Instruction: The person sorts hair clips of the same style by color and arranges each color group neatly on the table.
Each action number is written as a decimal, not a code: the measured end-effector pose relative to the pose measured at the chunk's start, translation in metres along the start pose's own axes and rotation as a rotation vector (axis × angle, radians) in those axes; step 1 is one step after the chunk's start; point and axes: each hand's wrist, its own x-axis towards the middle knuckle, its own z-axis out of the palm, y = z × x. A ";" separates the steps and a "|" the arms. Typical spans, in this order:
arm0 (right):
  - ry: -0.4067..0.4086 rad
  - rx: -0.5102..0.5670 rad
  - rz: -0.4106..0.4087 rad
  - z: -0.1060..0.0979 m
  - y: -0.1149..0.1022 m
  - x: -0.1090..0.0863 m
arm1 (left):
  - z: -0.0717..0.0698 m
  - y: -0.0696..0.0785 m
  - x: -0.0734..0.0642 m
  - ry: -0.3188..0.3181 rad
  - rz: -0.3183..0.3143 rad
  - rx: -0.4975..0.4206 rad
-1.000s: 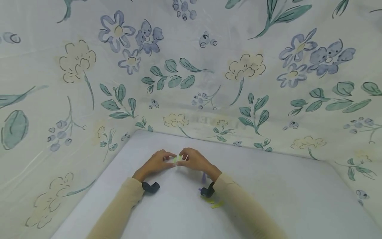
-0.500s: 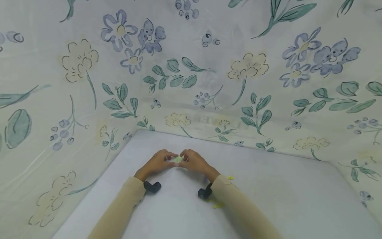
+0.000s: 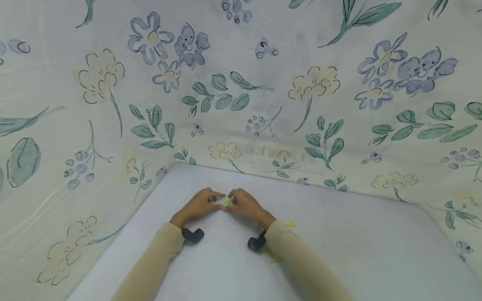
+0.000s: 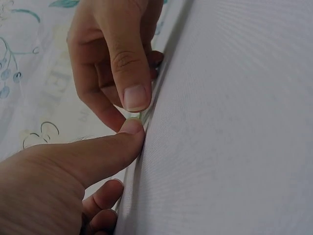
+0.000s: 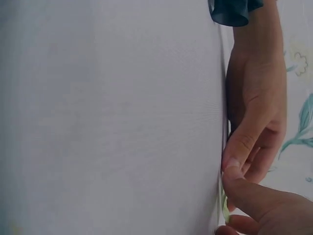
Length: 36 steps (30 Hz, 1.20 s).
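In the head view a small, thin, pale green piece with light stripes (image 3: 226, 201) is held between my two hands over the far part of the white table. My left hand (image 3: 199, 204) pinches its left side between thumb and fingers. From the other side, my right hand (image 3: 245, 205) pinches it likewise. Seen from the left wrist, the two thumb tips nearly meet, and only a sliver of green (image 4: 141, 116) shows between them. The right wrist view has a green edge (image 5: 225, 210) below my right thumb. Fingers hide most of the piece, so I cannot tell its kind.
Beside my right forearm a small yellow piece (image 3: 289, 224) lies on the white table (image 3: 211, 267). Another yellow piece (image 3: 276, 259) shows partly under that sleeve. Black wrist mounts (image 3: 193, 235) sit at both wrists. Flower-patterned sheeting (image 3: 263, 83) rises behind the table.
The hands have drawn slightly closer, and the green bits seen between them now look like one piece. My right forearm shifted a little, uncovering a yellow piece and hiding a purple one.
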 end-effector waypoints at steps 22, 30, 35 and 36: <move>-0.006 0.016 0.023 0.008 0.009 -0.004 | 0.008 -0.002 -0.002 -0.034 0.030 0.037; -0.019 0.055 0.038 0.001 0.007 -0.002 | 0.004 -0.001 0.000 -0.023 0.025 0.041; -0.026 0.065 0.038 -0.001 0.007 0.005 | 0.001 -0.003 0.002 -0.018 0.005 0.023; -0.028 0.068 0.038 -0.002 0.007 0.006 | 0.000 -0.004 0.003 -0.021 0.004 0.020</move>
